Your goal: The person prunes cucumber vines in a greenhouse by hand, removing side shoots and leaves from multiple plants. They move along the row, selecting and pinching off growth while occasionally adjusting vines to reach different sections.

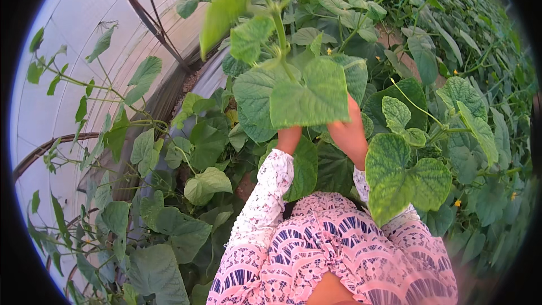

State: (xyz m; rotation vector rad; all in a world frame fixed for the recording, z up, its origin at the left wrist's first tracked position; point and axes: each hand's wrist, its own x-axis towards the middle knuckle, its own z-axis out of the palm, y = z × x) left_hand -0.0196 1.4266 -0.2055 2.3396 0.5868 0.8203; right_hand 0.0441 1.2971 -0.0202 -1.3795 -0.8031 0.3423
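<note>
Both my hands reach forward into leafy cucumber vines. A broad green leaf (311,95) on an upright vine stem (279,29) covers most of them. Of my left hand (290,137), only the wrist and the heel show below that leaf. My right hand (349,131) shows from the wrist to the back of the hand, beside the leaf's right edge. The fingers of both are hidden, so whether they hold anything cannot be seen. Floral sleeves cover my forearms. A large leaf (404,178) hangs in front of my right forearm.
Plastic greenhouse sheeting (93,12) on dark curved supports (146,19) rises at the left. Vines with tendrils lean against it. Dense foliage (457,38) with small yellow flowers fills the right side. A strip of soil (391,38) shows between leaves at the upper right.
</note>
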